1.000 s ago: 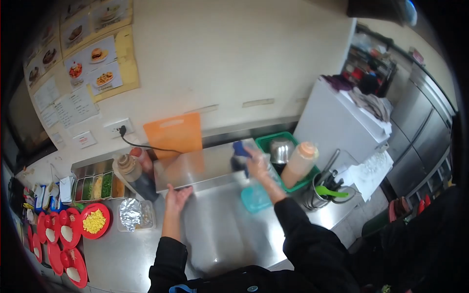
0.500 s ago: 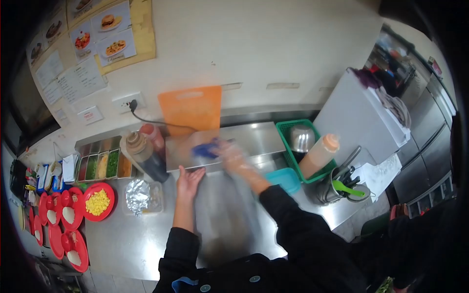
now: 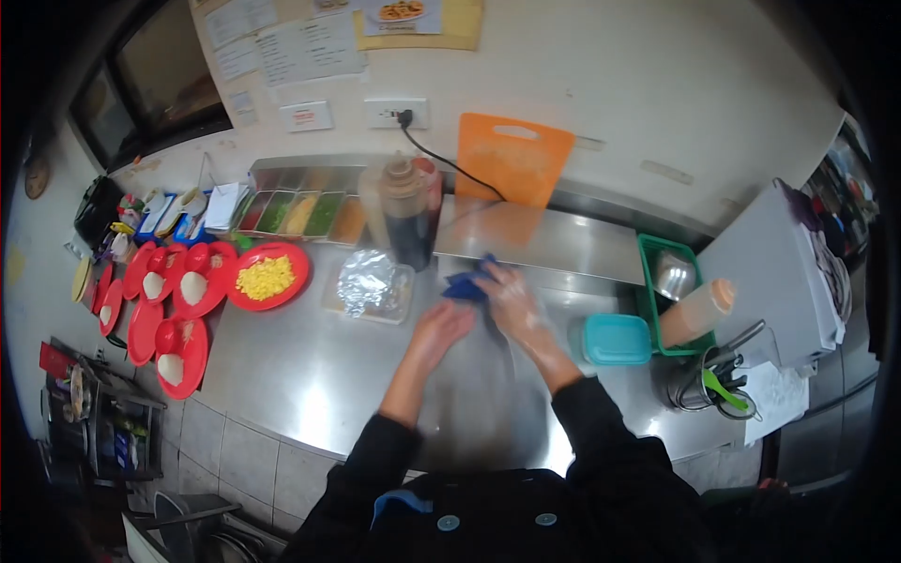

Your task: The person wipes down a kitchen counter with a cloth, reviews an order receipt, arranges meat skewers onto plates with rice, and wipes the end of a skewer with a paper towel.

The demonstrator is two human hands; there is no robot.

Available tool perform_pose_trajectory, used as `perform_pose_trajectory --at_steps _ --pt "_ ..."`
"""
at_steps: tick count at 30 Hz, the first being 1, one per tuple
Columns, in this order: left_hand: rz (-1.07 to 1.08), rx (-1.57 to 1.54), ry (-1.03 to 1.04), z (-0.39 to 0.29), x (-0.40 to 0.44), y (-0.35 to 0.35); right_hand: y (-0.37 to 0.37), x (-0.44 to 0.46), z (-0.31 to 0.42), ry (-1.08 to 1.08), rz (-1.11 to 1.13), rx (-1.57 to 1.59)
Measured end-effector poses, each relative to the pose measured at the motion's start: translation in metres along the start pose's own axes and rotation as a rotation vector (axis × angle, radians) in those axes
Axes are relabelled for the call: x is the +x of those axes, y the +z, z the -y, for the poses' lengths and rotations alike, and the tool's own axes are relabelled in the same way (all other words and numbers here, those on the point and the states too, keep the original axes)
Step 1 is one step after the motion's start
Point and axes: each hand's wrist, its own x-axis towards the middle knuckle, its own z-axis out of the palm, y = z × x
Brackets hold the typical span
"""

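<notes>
Clutching crumpled dark-blue cloth (image 3: 464, 285) in bare right hand (image 3: 512, 300) toward 12 o'clock, by front edge of long stainless-steel raised shelf (image 3: 593, 246). Shifted moments ago from shelf's top, toward tall dark-filled plastic squeeze bottle (image 3: 407, 235) at 11 o'clock; now wiping, apparently, along edge rather than top, away from shelf's 1 o'clock end. Lowered from same edge: bare left hand (image 3: 441, 330), with fingers loosely extended, holding nothing visible, just off cloth's 7 o'clock; impossible to tell whether touching shiny steel counter (image 3: 282, 347).

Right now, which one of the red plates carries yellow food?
The rightmost red plate: yellow food is heaped on it, while no other red plate in view shows any.
</notes>
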Motion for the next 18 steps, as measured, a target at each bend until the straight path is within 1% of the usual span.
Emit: perform_pose_trajectory --at_steps 1,3,4,5,6,7,9,10,11,12,13,14,15,16,17,18 --pt "-0.083 0.133 -0.017 -0.010 -0.034 -0.010 -0.014 -0.016 0.011 0.183 0.096 -0.033" --pt "-0.299 0.320 0.172 -0.025 -0.077 -0.063 0.026 -0.061 -0.026 0.422 0.147 -0.196" --pt "-0.450 0.365 0.294 -0.039 -0.082 -0.096 0.040 -0.062 -0.023 0.417 0.162 -0.189" --pt "-0.601 0.411 0.415 -0.051 -0.085 -0.125 0.052 -0.059 -0.016 0.526 0.163 -0.292" --pt "-0.700 0.481 0.471 -0.072 -0.084 -0.131 0.062 -0.050 -0.009 0.632 0.157 -0.401" --pt "-0.799 0.555 0.522 -0.094 -0.078 -0.132 0.065 -0.031 0.009 0.640 0.272 -0.327" --pt "-0.801 0.515 0.374 -0.128 -0.061 -0.135 0.105 -0.028 0.030 0.202 0.237 -0.410" --pt "-0.802 0.515 0.372 -0.135 -0.052 -0.149 0.099 -0.030 0.062 0.142 0.340 -0.271" --pt "-0.666 0.553 0.273 -0.138 -0.040 -0.170 0.089 -0.041 0.090 -0.005 0.322 -0.102" --pt "-0.526 0.590 0.177 -0.140 -0.034 -0.182 0.086 -0.065 0.107 -0.130 0.271 -0.015" --pt "-0.537 0.607 0.176 -0.139 -0.036 -0.174 0.082 -0.089 0.122 -0.254 0.219 0.070" --pt "-0.534 0.606 0.180 -0.137 -0.039 -0.164 0.059 -0.109 0.135 -0.320 0.316 0.090" --pt "-0.527 0.584 0.228 -0.132 -0.047 -0.156 0.029 -0.123 0.140 -0.382 0.414 0.114" --pt "-0.520 0.565 0.270 -0.128 -0.053 -0.153 0.008 -0.129 0.133 -0.415 0.407 0.096" --pt "-0.515 0.570 0.266 -0.126 -0.055 -0.154 -0.007 -0.137 0.119 -0.446 0.401 0.076" --pt "-0.483 0.654 0.263 -0.124 -0.057 -0.156 -0.009 -0.138 0.096 -0.363 0.319 0.073"
